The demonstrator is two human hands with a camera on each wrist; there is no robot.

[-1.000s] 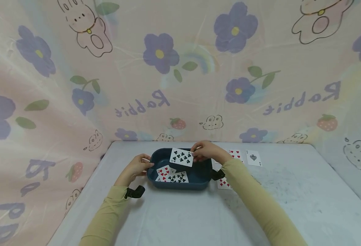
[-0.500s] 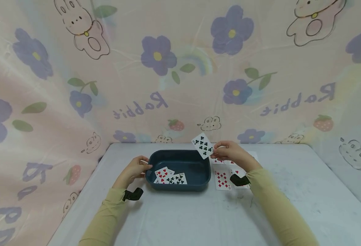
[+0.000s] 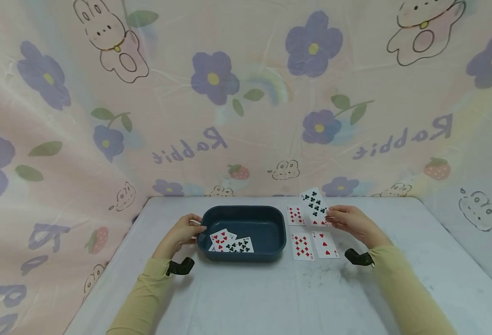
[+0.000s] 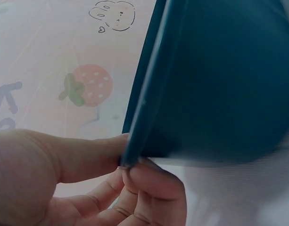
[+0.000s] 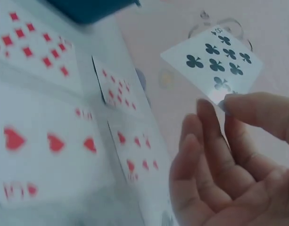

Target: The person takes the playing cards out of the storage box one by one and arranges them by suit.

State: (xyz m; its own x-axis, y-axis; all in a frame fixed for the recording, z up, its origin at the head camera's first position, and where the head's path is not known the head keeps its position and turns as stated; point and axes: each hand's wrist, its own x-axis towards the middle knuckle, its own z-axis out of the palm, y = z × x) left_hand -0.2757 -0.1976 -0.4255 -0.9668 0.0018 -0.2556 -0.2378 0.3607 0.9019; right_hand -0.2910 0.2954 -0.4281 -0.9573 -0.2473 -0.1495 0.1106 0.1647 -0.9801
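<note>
My left hand [image 3: 184,232] grips the left rim of a dark blue, round-cornered tray [image 3: 271,210]; the left wrist view has the thumb on one side of that rim and curled fingers on the other. Several overlapping playing cards [image 3: 222,239], hearts and clubs, lie in the tray's front left part. By one corner, my right hand [image 3: 350,222] pinches an eight of clubs [image 5: 217,61] between thumb and finger. It is tilted up above the table cards, partly covering a hearts card [image 5: 137,153]. In front of that lies a three of hearts [image 3: 325,245].
Between the tray and my right hand, two diamonds cards [image 3: 302,246] [image 3: 296,215] lie face up on the white-covered table [image 3: 246,298]. A patterned cloth [image 3: 246,116] rises along the table's back edge.
My right hand has carried the eight of clubs right, from above the tray to above the table cards. An ace of spades visible at first no longer shows. The left hand keeps its grip.
</note>
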